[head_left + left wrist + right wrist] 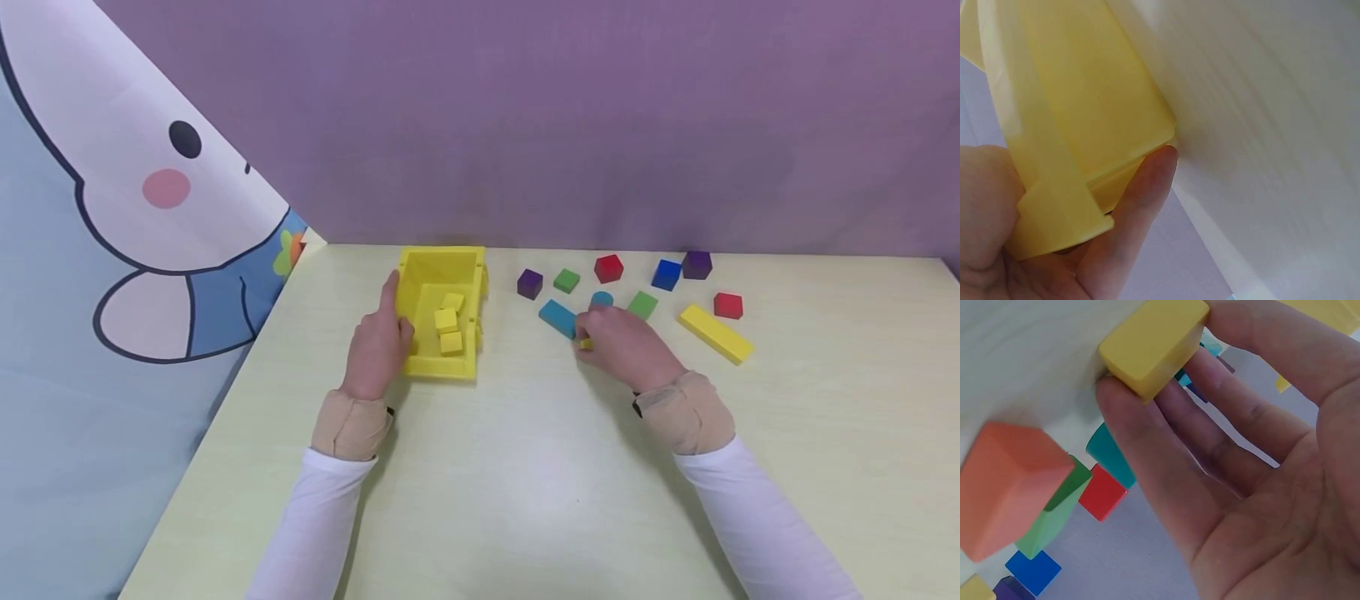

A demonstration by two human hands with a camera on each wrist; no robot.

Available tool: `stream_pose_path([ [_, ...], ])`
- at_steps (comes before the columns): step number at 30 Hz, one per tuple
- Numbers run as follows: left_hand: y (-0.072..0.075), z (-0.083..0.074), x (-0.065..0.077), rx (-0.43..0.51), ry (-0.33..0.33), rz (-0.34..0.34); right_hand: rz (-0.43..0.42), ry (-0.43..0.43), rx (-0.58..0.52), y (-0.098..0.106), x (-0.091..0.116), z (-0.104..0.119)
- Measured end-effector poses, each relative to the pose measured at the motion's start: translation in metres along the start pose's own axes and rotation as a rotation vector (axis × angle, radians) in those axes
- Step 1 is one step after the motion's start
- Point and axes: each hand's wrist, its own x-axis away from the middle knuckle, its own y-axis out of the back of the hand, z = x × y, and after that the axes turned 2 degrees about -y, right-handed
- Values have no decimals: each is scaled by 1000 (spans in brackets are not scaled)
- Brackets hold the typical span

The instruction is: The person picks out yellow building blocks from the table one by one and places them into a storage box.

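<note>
On the left side of a yellow bin (pixel 442 252), my left hand (pixel 375 354) grips the wall, its thumb over the rim and its fingers along the outside. Several small yellow blocks (pixel 446 321) lie inside on the bin floor. My right hand (pixel 630 346) pinches a yellow block (pixel 1154 347) between thumb and fingertips, low over the table. Close by that hand are a blue bar (pixel 558 318), a teal round-topped block (pixel 602 298) and a green block (pixel 642 304). An orange block (pixel 1013 487) shows in the right wrist view but is hidden behind the hand in the head view.
Toward the table's back edge lie purple blocks (pixel 529 284), another green block (pixel 566 281), red blocks (pixel 608 268) and a blue block (pixel 666 275). A long yellow bar (pixel 716 334) rests to the right. A purple cloth backdrop (pixel 570 125) rises behind the table.
</note>
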Motion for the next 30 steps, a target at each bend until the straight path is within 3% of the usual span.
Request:
stream_pose_path([
  [30, 1, -2, 0, 16, 10, 7, -76, 53, -23, 12, 1, 6],
])
